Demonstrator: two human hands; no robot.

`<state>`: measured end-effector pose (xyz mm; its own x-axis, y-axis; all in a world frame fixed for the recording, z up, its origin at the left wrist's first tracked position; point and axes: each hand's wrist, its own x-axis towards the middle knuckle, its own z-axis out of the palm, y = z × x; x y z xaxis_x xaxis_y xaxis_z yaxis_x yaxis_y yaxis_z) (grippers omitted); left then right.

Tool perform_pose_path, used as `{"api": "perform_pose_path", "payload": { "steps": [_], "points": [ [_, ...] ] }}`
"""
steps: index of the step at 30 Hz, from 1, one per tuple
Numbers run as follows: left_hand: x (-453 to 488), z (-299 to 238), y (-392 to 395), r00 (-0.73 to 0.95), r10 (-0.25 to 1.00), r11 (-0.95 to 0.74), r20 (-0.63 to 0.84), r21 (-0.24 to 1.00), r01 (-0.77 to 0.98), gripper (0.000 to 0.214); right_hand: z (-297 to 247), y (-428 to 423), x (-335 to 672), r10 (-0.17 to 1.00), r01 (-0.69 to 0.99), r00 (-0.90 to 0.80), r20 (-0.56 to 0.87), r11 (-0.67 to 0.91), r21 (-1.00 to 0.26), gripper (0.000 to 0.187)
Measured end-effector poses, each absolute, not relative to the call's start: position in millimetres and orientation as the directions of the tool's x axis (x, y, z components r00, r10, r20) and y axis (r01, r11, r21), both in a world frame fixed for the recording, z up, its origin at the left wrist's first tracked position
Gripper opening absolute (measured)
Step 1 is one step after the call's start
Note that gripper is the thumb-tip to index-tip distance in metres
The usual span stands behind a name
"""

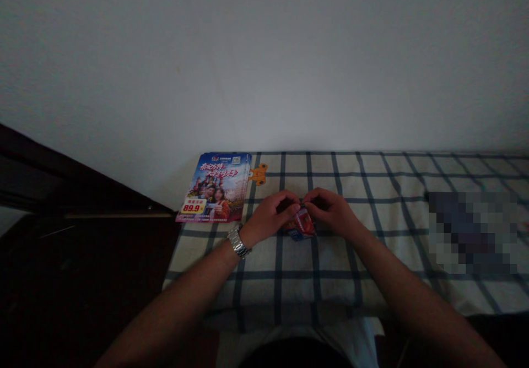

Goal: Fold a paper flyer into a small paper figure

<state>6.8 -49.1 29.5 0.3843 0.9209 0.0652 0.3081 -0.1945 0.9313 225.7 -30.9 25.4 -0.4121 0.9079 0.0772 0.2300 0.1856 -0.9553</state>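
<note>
Closely, left fingers (291, 210) and right fingers (314, 211) pinch folded paper (305, 226), leaflets (215, 187) at cloth's (295, 269) left edge, room rightward

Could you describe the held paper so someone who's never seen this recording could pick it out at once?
Find the checked cloth along the pale wall, then the flyers lying on it. Right of them, the left hand and right hand meet, pinching the paper at its top. Unlike the larger, flat flyers, it's small and folded, showing red and blue.
</note>
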Motion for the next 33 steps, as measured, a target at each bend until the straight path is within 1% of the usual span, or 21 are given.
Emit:
{"api": "perform_pose_path", "payload": {
  "steps": [7, 15, 22, 28, 33],
  "points": [
    [7.3, 29.8, -48.3, 0.401, 0.914, -0.195, 0.058, 0.93, 0.311, 0.037, 25.0, -30.9, 224.0, 0.907, 0.234, -0.415, 0.07, 0.18, -0.955, 0.026],
    [7.2, 29.5, -47.7, 0.392, 0.918, -0.185, 0.063, 0.942, 0.281, 0.034, 23.9, -33.2, 223.0, 0.905, 0.242, -0.423, 0.042, 0.158, -0.957, 0.022],
    [6.4, 25.9, -46.8, 0.376, 0.924, -0.171, 0.067, 0.953, 0.25, 0.032, 25.1, -33.7, 221.7, 0.908, 0.232, -0.417, 0.041, 0.15, -0.961, 0.026],
    [6.9, 25.1, -46.7, 0.355, 0.932, -0.172, 0.076, 0.953, 0.249, 0.03, 21.9, -33.9, 220.6, 0.908, 0.204, -0.417, 0.039, 0.135, -0.97, 0.028],
    [7.1, 26.1, -47.6, 0.35, 0.934, -0.173, 0.073, 0.95, 0.261, 0.029, 20.7, -34.0, 219.3, 0.914, 0.218, -0.405, 0.026, 0.124, -0.968, 0.025]
  ]
}}
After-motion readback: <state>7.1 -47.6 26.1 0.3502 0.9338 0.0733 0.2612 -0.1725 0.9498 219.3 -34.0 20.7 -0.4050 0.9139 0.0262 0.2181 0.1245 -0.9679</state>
